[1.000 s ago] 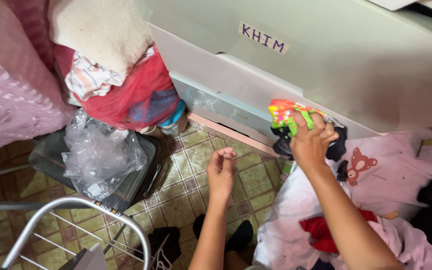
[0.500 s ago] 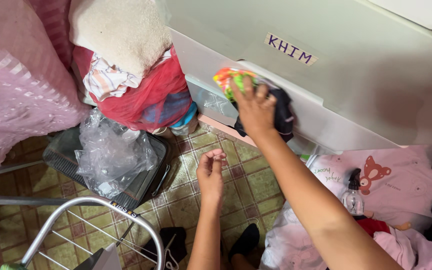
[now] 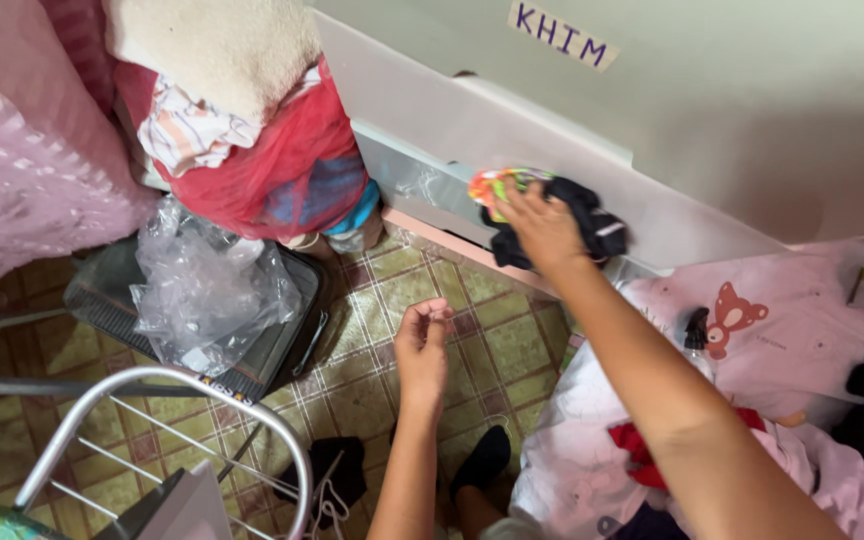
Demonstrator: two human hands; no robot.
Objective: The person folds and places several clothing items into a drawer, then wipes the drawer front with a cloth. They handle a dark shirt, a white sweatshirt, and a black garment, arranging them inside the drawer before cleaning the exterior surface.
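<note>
Near the frame's upper middle, the right hand (image 3: 544, 228) grips a dark garment (image 3: 592, 222) and colourful bundle (image 3: 495, 184) against the white drawer front (image 3: 472, 130), not yet released, while the left hand (image 3: 422, 345), fingers loosely curled, holds nothing above the tiled floor (image 3: 512, 340).

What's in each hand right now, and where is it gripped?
The right hand clutches a bunched dark garment with a bright orange-green piece, gripped at the top. The left hand holds nothing.
</note>
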